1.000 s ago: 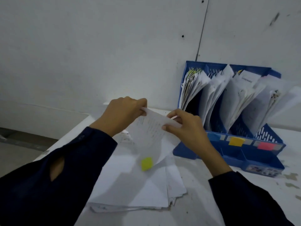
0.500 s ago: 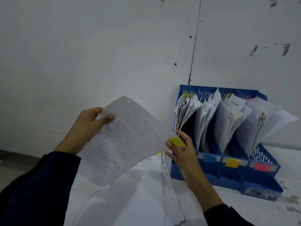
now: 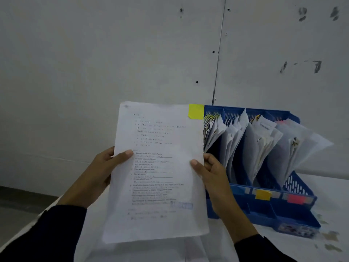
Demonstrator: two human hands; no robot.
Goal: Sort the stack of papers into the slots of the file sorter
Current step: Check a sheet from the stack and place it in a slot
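Thumbs forward, your left hand [image 3: 98, 173] and right hand [image 3: 213, 174] pinch the upright sheet [image 3: 158, 171] by its side edges.

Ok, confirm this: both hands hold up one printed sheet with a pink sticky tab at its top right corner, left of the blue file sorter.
Wrong on one point: the head view shows the sticky tab is yellow, not pink. The rest stands: left hand and right hand hold the printed sheet up, left of the blue file sorter.
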